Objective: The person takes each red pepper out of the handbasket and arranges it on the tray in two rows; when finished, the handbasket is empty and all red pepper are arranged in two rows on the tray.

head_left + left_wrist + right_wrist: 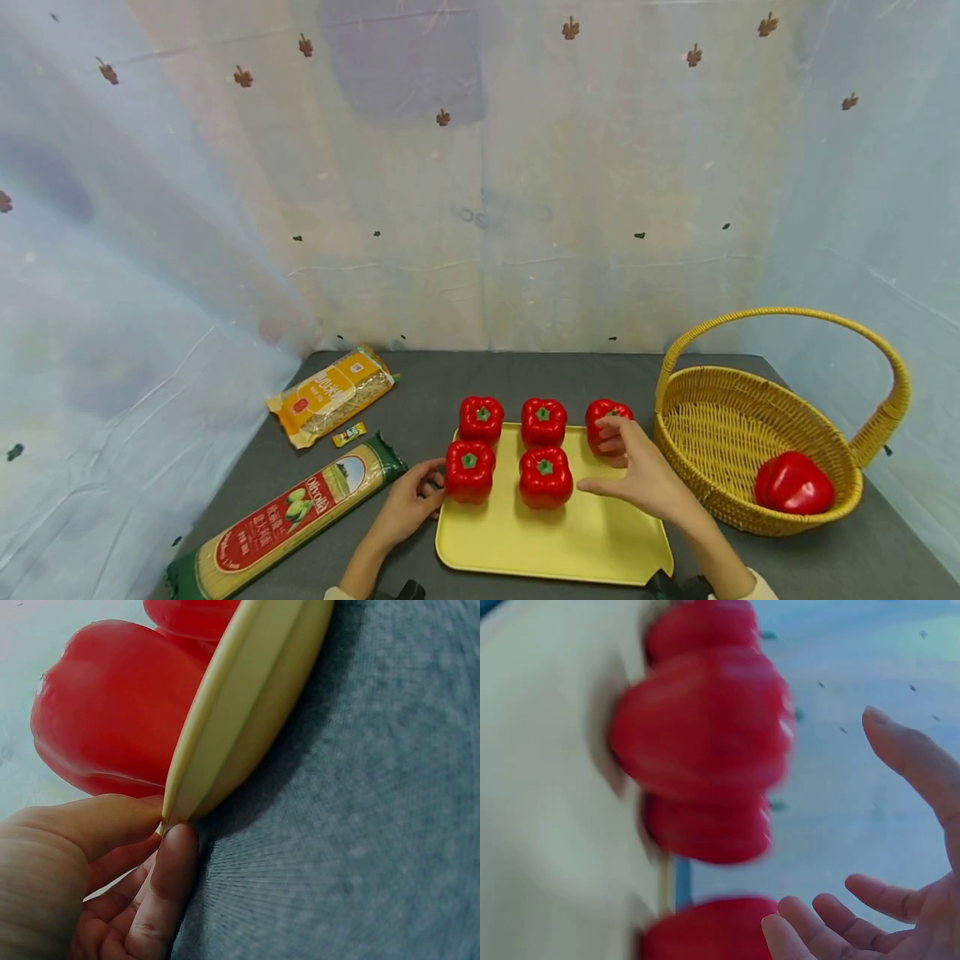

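Note:
A yellow tray (pixel 555 542) carries several red bell peppers with green stems. Two stand nearer, a left front pepper (pixel 470 472) and a middle front pepper (pixel 545 478); three more line its far edge. At the tray's left edge, my left hand (pixel 408 504) pinches the rim between thumb and fingers; the left wrist view shows the grip, with a pepper (pixel 120 712) just above. Above the tray's right part, my right hand (pixel 651 477) is spread, thumb apart from fingers, beside the far right pepper (pixel 606 417). In the right wrist view no pepper lies within its grasp.
A yellow wicker basket (pixel 712 433) with a tall handle stands at right, one red pepper (pixel 793 483) inside. On the left lie a pasta packet (pixel 292 521), an orange-yellow food bag (pixel 333 396) and a small yellow-green sachet (pixel 349 434). A patterned curtain (pixel 480 208) hangs behind the dark table.

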`<state>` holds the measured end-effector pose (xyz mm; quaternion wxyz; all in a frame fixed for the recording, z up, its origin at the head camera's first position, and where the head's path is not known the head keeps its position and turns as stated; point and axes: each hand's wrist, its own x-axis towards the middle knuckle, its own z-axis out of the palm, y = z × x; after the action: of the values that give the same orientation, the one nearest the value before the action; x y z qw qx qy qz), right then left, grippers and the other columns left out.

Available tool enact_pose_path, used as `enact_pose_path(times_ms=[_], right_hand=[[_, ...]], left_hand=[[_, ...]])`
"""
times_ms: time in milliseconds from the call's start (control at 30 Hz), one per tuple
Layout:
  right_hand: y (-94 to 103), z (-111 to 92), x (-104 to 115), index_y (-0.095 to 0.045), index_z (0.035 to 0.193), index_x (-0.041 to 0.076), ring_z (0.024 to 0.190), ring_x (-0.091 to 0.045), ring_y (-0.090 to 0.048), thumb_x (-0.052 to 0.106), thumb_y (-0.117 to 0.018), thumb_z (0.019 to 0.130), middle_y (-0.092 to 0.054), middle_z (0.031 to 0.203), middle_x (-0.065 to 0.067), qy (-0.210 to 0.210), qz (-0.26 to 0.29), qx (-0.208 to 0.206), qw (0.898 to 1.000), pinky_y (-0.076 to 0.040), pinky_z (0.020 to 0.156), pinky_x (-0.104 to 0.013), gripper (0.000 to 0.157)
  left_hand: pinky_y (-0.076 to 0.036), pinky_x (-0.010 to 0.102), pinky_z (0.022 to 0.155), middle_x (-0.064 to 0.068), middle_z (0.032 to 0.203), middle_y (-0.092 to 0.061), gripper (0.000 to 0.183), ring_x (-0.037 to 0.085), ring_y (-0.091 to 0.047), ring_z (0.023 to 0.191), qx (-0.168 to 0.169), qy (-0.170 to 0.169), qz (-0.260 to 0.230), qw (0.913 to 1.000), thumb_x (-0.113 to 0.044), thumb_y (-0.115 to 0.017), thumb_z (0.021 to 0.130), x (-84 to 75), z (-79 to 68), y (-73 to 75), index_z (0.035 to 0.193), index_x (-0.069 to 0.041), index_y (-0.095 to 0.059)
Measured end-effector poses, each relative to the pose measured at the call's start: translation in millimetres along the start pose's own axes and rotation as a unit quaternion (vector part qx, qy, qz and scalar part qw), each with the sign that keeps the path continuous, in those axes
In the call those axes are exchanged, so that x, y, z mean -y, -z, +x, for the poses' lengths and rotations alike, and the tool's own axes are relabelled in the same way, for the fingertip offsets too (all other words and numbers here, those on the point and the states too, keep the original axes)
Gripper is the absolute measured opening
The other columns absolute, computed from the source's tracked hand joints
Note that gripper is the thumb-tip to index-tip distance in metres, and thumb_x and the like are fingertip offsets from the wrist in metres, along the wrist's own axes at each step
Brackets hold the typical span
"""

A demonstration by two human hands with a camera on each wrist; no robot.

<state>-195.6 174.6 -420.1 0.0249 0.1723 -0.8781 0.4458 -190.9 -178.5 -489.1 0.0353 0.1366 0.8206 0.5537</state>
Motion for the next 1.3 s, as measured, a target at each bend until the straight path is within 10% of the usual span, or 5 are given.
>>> enact_pose_path(times_ms=[333,667,1300], right_hand=[[78.9,-15,-13,-0.048,0.124,0.003,0.102,-0.034,-0.056,0.032,-0.077,0.077,-0.053,0.117,-0.016,-0.009,-0.081,-0.055,0.995,-0.053,0.078,-0.042,0.062],[154.7,-17,-37,-0.054,0.121,0.006,0.086,0.003,-0.055,0.035,-0.066,0.086,-0.059,0.108,-0.011,-0.041,-0.146,-0.012,0.988,-0.049,0.068,-0.023,0.047],[207.6,-3,-107,-0.04,0.134,-0.006,0.109,-0.042,-0.051,0.031,-0.053,0.095,-0.048,0.126,-0.031,-0.116,-0.11,0.137,0.978,-0.05,0.078,-0.043,0.055]], left_hand=[[-0.054,0.032,0.057,0.013,0.092,-0.056,0.045,0.017,-0.059,0.066,-0.001,0.004,-0.007,1.0,-0.003,-0.063,0.087,-0.4,0.0,-0.7,0.127,0.01,-0.047],[-0.054,0.034,0.057,0.013,0.092,-0.056,0.044,0.022,-0.059,0.066,-0.004,0.002,0.001,1.0,-0.002,-0.063,0.087,-4.0,-0.3,-0.2,0.126,0.01,-0.048],[-0.055,0.034,0.057,0.013,0.092,-0.056,0.045,0.02,-0.059,0.066,-0.004,0.003,-0.003,1.0,-0.003,-0.063,0.087,-2.4,-0.4,-1.4,0.126,0.01,-0.048]])
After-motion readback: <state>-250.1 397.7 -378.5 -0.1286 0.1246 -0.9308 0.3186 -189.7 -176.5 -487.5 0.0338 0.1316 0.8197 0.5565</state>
